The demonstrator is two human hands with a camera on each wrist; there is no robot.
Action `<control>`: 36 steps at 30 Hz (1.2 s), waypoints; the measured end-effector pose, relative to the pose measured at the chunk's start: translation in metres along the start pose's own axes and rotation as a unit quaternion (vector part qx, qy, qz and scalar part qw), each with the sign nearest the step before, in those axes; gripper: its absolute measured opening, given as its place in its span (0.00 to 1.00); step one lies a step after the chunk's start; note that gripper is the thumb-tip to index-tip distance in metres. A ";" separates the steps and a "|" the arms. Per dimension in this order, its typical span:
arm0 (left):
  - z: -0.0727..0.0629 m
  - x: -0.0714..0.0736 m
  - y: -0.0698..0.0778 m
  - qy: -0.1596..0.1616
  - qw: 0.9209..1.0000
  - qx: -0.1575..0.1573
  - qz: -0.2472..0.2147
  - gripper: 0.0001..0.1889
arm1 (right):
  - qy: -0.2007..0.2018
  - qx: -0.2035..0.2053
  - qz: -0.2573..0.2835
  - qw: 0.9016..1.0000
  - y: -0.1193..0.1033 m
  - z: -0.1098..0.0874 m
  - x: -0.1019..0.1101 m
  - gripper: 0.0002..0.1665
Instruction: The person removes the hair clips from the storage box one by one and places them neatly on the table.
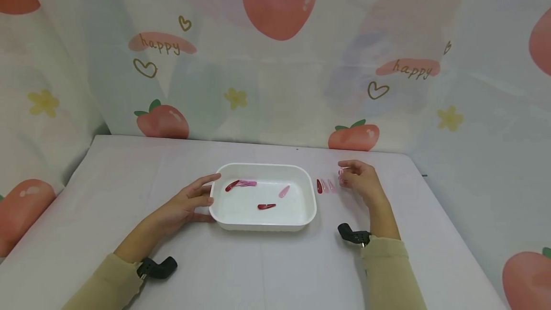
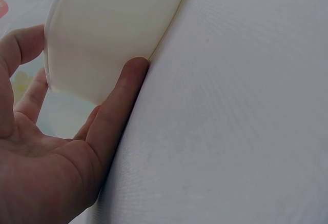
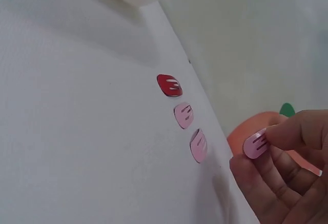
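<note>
A white tray [image 1: 262,227] stands in the middle of the table, with several snap hair clips lying in it. My left hand [image 1: 185,205] is at the tray's left end, fingers spread over the rim and outer side. In the left wrist view, its thumb [image 2: 134,75] lies low along the outer wall near the tabletop. To the right of the tray, my right hand [image 1: 363,181] pinches a pink hair clip [image 3: 254,144] between thumb and fingertips, above the table. Beside it a red hair clip [image 1: 319,186] and two pink hair clips [image 3: 183,115] lie in a row.
The table [image 1: 206,271] has a white cover. Behind and beside it hangs a printed cloth [image 1: 280,90] with fruit, hearts and flowers. A black wrist-camera mount [image 1: 157,268] sticks out from the left sleeve, another mount [image 1: 354,234] from the right.
</note>
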State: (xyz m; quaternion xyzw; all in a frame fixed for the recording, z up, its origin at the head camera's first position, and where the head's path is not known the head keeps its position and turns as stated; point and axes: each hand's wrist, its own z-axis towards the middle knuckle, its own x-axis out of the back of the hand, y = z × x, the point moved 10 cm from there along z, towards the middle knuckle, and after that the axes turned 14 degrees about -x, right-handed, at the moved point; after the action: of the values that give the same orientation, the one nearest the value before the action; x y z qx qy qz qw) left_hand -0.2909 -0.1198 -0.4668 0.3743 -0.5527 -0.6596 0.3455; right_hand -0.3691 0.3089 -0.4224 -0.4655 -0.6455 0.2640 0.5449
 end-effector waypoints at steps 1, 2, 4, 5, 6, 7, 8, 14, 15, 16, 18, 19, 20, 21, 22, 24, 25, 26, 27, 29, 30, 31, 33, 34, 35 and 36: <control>0.000 0.000 0.000 0.000 1.000 0.001 0.001 0.34 | 0.000 -0.002 -0.007 1.000 0.001 0.000 -0.001 0.23; 0.000 0.000 0.000 0.001 1.000 0.002 0.001 0.34 | 0.000 -0.004 -0.011 1.000 0.002 0.000 -0.001 0.23; 0.000 0.001 0.000 0.003 1.000 0.003 -0.001 0.34 | 0.000 -0.010 -0.021 1.000 0.005 0.000 -0.003 0.23; -0.001 0.001 0.000 0.004 1.000 0.004 -0.002 0.34 | -0.001 -0.012 -0.026 1.000 0.006 0.001 -0.004 0.23; -0.001 0.001 0.000 0.004 1.000 0.004 -0.003 0.34 | -0.002 -0.014 -0.032 0.999 0.008 0.001 -0.004 0.23; -0.001 0.001 0.001 0.005 1.000 0.004 -0.003 0.34 | -0.002 -0.016 -0.038 0.999 0.009 0.002 -0.005 0.23; -0.001 0.001 0.001 0.006 1.000 0.004 -0.004 0.34 | -0.002 -0.018 -0.044 0.999 0.010 0.002 -0.005 0.23; -0.001 0.001 0.001 0.006 1.000 0.004 -0.006 0.34 | -0.003 -0.027 -0.070 0.997 0.016 0.006 -0.006 0.21; -0.001 0.002 0.001 0.006 1.000 0.004 -0.006 0.34 | -0.003 -0.028 -0.073 0.997 0.016 0.006 -0.006 0.21; -0.001 0.002 0.001 0.006 1.000 0.005 -0.006 0.34 | -0.003 -0.028 -0.077 0.997 0.016 0.006 -0.006 0.21; -0.001 0.002 0.000 0.005 1.000 0.007 -0.004 0.35 | -0.003 -0.029 -0.086 0.996 0.017 0.006 -0.007 0.20; 0.000 0.002 0.000 0.005 1.000 0.007 -0.003 0.35 | -0.004 -0.027 -0.091 0.995 0.016 0.006 -0.007 0.20; 0.000 0.002 0.000 0.004 1.000 0.008 0.000 0.36 | -0.004 -0.029 -0.097 0.995 0.016 0.005 -0.008 0.19; 0.000 0.003 0.000 0.004 1.000 0.008 0.002 0.36 | -0.003 -0.031 -0.104 0.994 0.016 0.005 -0.008 0.19; 0.000 0.003 -0.001 0.004 1.000 0.008 0.005 0.37 | -0.003 -0.032 -0.109 0.993 0.016 0.004 -0.009 0.19; 0.000 0.003 -0.001 0.003 1.000 0.009 0.010 0.38 | -0.002 -0.038 -0.120 0.992 0.016 0.004 -0.009 0.19; 0.000 0.003 -0.001 0.003 1.000 0.009 0.012 0.38 | -0.002 -0.037 -0.124 0.992 0.015 0.003 -0.010 0.19; 0.000 0.004 -0.001 0.003 1.000 0.009 0.012 0.38 | 0.000 -0.041 -0.125 0.991 0.015 0.003 -0.010 0.19; 0.000 0.004 -0.001 0.003 1.000 0.009 0.012 0.38 | 0.001 -0.040 -0.127 0.991 0.015 0.003 -0.010 0.19; 0.000 0.004 -0.001 0.003 1.000 0.008 0.012 0.39 | 0.002 -0.039 -0.130 0.991 0.015 0.002 -0.010 0.20; 0.000 0.003 -0.001 0.003 1.000 0.008 0.012 0.39 | 0.003 -0.038 -0.131 0.991 0.014 0.002 -0.010 0.20; 0.000 0.003 -0.001 0.003 1.000 0.007 0.011 0.39 | 0.004 -0.037 -0.133 0.990 0.014 0.002 -0.010 0.20; 0.000 0.003 -0.001 0.004 1.000 0.007 0.010 0.39 | 0.004 -0.035 -0.135 0.990 0.015 0.003 -0.010 0.20; 0.000 0.003 -0.001 0.004 1.000 0.007 0.009 0.39 | 0.004 -0.033 -0.136 0.990 0.015 0.003 -0.010 0.21; 0.000 0.003 -0.002 0.004 1.000 0.008 0.008 0.39 | 0.004 -0.033 -0.136 0.990 0.015 0.003 -0.010 0.21; 0.000 0.003 -0.002 0.004 1.000 0.009 0.006 0.39 | 0.005 -0.032 -0.137 0.990 0.015 0.003 -0.010 0.21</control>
State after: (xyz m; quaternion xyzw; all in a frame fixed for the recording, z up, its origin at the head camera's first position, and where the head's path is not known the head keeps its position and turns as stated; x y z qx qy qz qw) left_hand -0.2921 -0.1222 -0.4690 0.3764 -0.5595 -0.6510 0.3486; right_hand -0.3676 0.3070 -0.4404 -0.3915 -0.7087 0.1639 0.5636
